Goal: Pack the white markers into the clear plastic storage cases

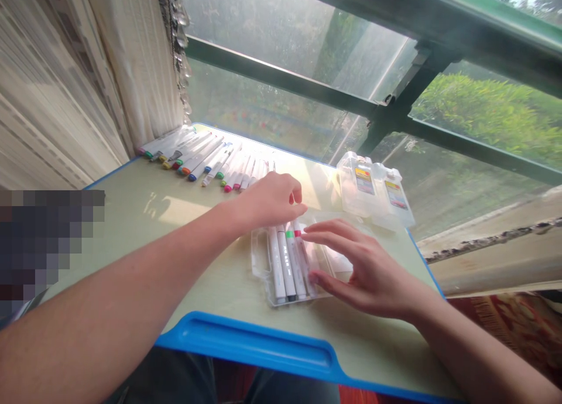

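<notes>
A clear plastic case lies open on the table. Several white markers stand side by side in its left part, two with green and red bands near their far ends. My left hand hovers over the far ends of these markers, fingers curled and thumb apart, and no object shows between them. At the case's right side is my right hand, its fingers spread. Its fingertips reach the rightmost marker by the red band, while the thumb is low beside that marker; whether they press on it is unclear.
Loose markers with coloured caps form a row along the table's far left edge. Two translucent cases with labels stand at the far right by the window. A blue tray rim runs along the near edge of the table.
</notes>
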A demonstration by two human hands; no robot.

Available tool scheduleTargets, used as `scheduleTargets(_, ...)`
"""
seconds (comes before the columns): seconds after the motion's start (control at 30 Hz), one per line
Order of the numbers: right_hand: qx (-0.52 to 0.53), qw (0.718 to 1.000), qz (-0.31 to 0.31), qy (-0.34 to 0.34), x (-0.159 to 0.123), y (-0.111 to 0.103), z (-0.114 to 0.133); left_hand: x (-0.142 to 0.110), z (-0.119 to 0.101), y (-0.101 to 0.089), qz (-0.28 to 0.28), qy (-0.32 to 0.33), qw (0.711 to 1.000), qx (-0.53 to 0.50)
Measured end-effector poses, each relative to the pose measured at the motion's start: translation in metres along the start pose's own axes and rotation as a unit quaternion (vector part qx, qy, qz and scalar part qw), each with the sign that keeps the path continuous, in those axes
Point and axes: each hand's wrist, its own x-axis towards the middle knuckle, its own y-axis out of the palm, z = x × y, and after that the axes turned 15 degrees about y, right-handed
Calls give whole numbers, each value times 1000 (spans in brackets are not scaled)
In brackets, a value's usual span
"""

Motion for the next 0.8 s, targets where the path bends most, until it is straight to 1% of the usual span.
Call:
scheduleTargets(0.1,0,1000,6,-6,0,-1,-1,-2,-1,0,29,-2,999,-24)
scheduleTargets(0.2,-2,1000,18,-8,0,-1,-1,-2,-1,-1,50,-2,998,-26)
scheduleTargets(0.37,-2,999,34,-12,1,1,-1,-1,3,-4,87,-19,994,-62)
scheduleTargets(0.53,-5,999,37,-11,1,0,-1,0,4,-6,93,-29,990,-103)
scheduleTargets(0.7,-7,999,36,-15,1,1,-2,0,3,-7,96,-32,991,-93)
scheduleTargets(0.8,-6,999,36,-16,1,1,-2,0,2,-7,110,-35,990,-87)
